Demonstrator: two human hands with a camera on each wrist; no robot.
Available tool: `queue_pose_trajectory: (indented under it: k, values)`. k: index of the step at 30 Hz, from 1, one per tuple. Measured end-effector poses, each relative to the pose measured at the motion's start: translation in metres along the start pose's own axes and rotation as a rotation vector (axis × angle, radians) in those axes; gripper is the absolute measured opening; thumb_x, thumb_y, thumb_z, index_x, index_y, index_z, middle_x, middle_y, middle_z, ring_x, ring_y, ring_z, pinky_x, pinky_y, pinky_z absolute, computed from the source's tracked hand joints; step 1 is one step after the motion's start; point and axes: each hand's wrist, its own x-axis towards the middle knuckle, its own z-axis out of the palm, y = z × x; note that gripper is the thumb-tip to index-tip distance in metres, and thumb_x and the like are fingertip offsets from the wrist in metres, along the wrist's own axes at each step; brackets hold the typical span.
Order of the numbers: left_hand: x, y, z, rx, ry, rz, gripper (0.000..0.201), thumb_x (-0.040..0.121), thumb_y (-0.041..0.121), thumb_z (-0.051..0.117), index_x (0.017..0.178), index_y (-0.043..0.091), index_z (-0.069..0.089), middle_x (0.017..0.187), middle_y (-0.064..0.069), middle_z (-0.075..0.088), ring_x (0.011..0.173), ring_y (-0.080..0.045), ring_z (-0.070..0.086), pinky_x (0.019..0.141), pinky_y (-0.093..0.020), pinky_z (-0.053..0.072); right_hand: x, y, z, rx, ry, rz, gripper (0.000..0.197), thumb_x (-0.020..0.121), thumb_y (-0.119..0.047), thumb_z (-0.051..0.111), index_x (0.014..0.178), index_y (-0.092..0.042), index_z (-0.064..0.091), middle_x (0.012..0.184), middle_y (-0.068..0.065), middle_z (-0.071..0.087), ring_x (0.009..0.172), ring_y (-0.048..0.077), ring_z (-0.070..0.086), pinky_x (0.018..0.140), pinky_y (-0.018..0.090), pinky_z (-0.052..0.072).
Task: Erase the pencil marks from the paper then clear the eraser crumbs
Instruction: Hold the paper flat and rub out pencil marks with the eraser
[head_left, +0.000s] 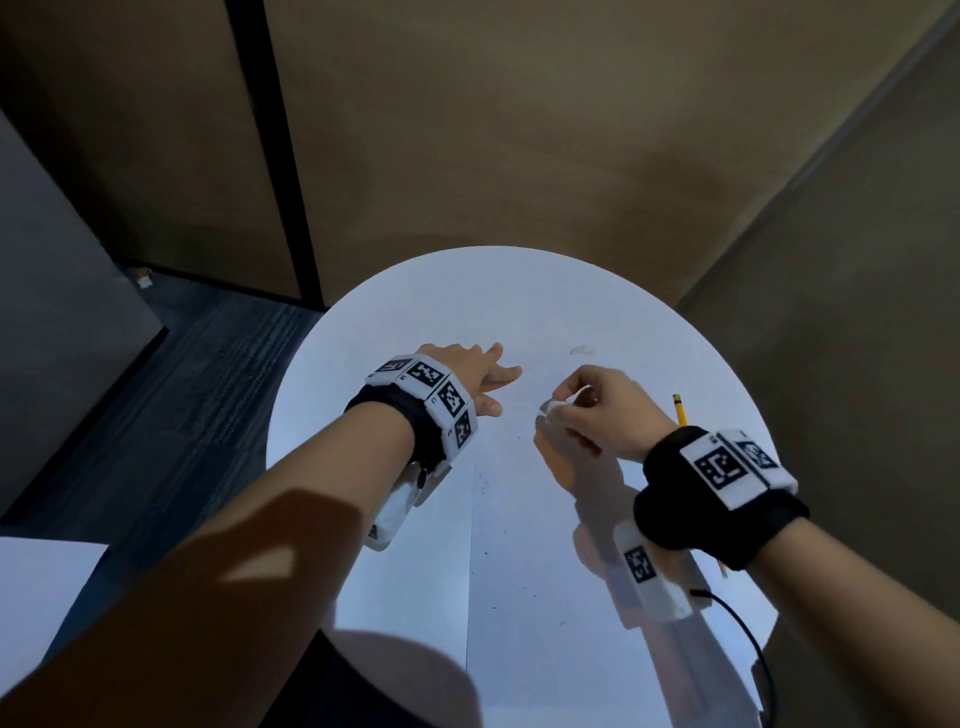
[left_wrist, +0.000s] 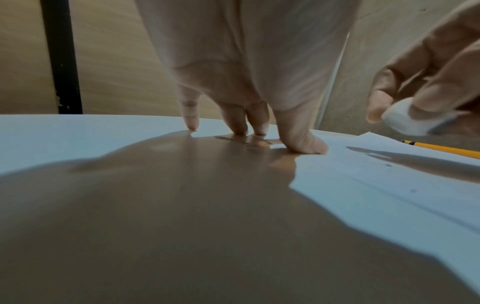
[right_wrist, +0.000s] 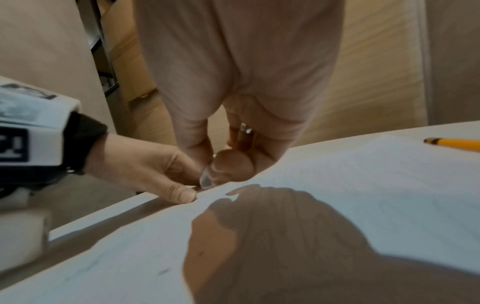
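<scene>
No brand or readable writing anywhere that I can make out, only the black-and-white square marker tags (head_left: 435, 384) on the white wristbands (pattern codes, not text).

The sheet of white paper (head_left: 519, 519) lies flat on the round white tabletop (head_left: 332, 395), under and between both hands. There's a faint grey pencil smudge (head_left: 582, 349) on it just beyond the right hand, and tiny dark eraser crumbs (head_left: 485, 486) are scattered over the paper on the near side of the hands, toward the person. The wrist views show a few dark specks too, pretty blurry.

The left hand (head_left: 467, 371) is spread out with straight fingers (left_wrist: 301, 135), tips pressing down on the surface at the paper's left part, holding nothing. The palm is lifted a bit, so only the fingertips touch.

The right hand (head_left: 597, 410) is curled and pinching a small white block eraser (left_wrist: 407, 119) between thumb and fingers. It sits just beside the left hand's fingertips, raised slightly off the paper in the left wrist view (whether it touches the sheet I can't really tell from the head view). There's a ring (right_wrist: 245, 128) on one finger of that hand.

A yellow pencil with a black band (head_left: 679, 409) lies just past the right hand's outer side, near the far right edge of the tabletop.
</scene>
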Motion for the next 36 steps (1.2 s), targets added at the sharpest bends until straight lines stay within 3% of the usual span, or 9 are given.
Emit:
queue_pose_trajectory:
  k: [7, 13, 17, 20, 24, 26, 29, 33, 36]
  values:
    - [0.001, 0.000, 0.001, 0.019, -0.023, 0.002, 0.065, 0.096, 0.045, 0.049, 0.150, 0.039, 0.014, 0.159, 0.008, 0.007, 0.145, -0.019, 0.018, 0.109, -0.040, 0.030, -0.003, -0.013, 0.033, -0.195, -0.021, -0.236, 0.007, 0.088, -0.018, 0.058, 0.086, -0.011, 0.056, 0.072, -0.006, 0.053, 0.066, 0.010, 0.048, 0.054, 0.008, 0.036]
    - [-0.003, 0.002, -0.004, 0.014, -0.035, 0.008, 0.061, 0.097, 0.040, 0.050, 0.149, 0.039, 0.018, 0.159, 0.008, 0.004, 0.145, -0.019, 0.019, 0.112, -0.042, 0.027, -0.013, -0.013, 0.027, -0.406, -0.205, -0.282, 0.029, 0.089, -0.017, 0.054, 0.065, -0.024, 0.039, 0.064, -0.013, 0.044, 0.061, 0.003, 0.042, 0.050, 0.009, 0.033]
    - [-0.002, 0.003, -0.003, 0.012, -0.041, 0.006, 0.062, 0.096, 0.042, 0.048, 0.150, 0.037, 0.017, 0.159, 0.006, 0.007, 0.144, -0.021, 0.019, 0.113, -0.044, 0.025, -0.005, -0.024, 0.029, -0.328, -0.068, -0.319, 0.006, 0.091, -0.014, 0.052, 0.085, -0.014, 0.054, 0.081, -0.001, 0.057, 0.076, 0.011, 0.044, 0.056, 0.016, 0.032]
    - [-0.002, 0.002, -0.003, 0.003, -0.041, -0.001, 0.063, 0.097, 0.041, 0.049, 0.150, 0.036, 0.017, 0.159, 0.007, 0.006, 0.145, -0.021, 0.018, 0.113, -0.044, 0.025, -0.011, -0.020, 0.036, -0.354, -0.079, -0.324, 0.013, 0.092, -0.013, 0.048, 0.079, -0.014, 0.046, 0.079, 0.001, 0.056, 0.074, 0.015, 0.043, 0.055, 0.021, 0.028]
    - [-0.002, 0.002, -0.003, 0.001, -0.041, 0.003, 0.063, 0.097, 0.040, 0.048, 0.150, 0.036, 0.016, 0.159, 0.006, 0.008, 0.144, -0.021, 0.020, 0.112, -0.042, 0.025, -0.013, -0.028, 0.030, -0.455, -0.256, -0.298, 0.031, 0.087, -0.012, 0.053, 0.062, -0.023, 0.039, 0.064, -0.011, 0.043, 0.066, 0.013, 0.043, 0.049, 0.011, 0.033]
    - [-0.003, 0.002, -0.002, -0.008, -0.029, -0.006, 0.061, 0.098, 0.037, 0.047, 0.150, 0.036, 0.017, 0.159, 0.006, 0.010, 0.144, -0.021, 0.021, 0.113, -0.043, 0.025, -0.007, -0.031, 0.032, -0.378, -0.170, -0.306, 0.020, 0.088, -0.012, 0.054, 0.070, -0.018, 0.047, 0.070, -0.008, 0.051, 0.069, 0.012, 0.043, 0.053, 0.011, 0.034]
    - [-0.003, 0.003, -0.001, 0.000, -0.027, -0.007, 0.059, 0.098, 0.039, 0.046, 0.150, 0.037, 0.018, 0.159, 0.005, 0.009, 0.144, -0.022, 0.022, 0.112, -0.044, 0.026, -0.011, -0.028, 0.044, -0.320, -0.047, -0.292, 0.011, 0.091, -0.013, 0.049, 0.080, -0.016, 0.045, 0.082, 0.002, 0.059, 0.075, 0.015, 0.043, 0.056, 0.023, 0.027]
    - [-0.004, 0.003, -0.004, -0.019, -0.057, -0.001, 0.064, 0.097, 0.040, 0.049, 0.151, 0.034, 0.016, 0.159, 0.005, 0.010, 0.144, -0.022, 0.021, 0.113, -0.044, 0.022, -0.019, -0.022, 0.034, -0.393, -0.227, -0.288, 0.030, 0.088, -0.014, 0.053, 0.064, -0.024, 0.038, 0.066, -0.015, 0.043, 0.067, 0.012, 0.043, 0.051, 0.009, 0.033]
    - [-0.005, 0.003, -0.004, -0.041, -0.046, -0.004, 0.064, 0.097, 0.038, 0.050, 0.151, 0.033, 0.016, 0.159, 0.005, 0.012, 0.144, -0.021, 0.021, 0.113, -0.043, 0.023, -0.002, -0.017, 0.011, -0.246, -0.044, -0.223, 0.018, 0.087, -0.016, 0.056, 0.071, -0.020, 0.048, 0.067, -0.014, 0.047, 0.063, 0.007, 0.046, 0.051, 0.007, 0.036]
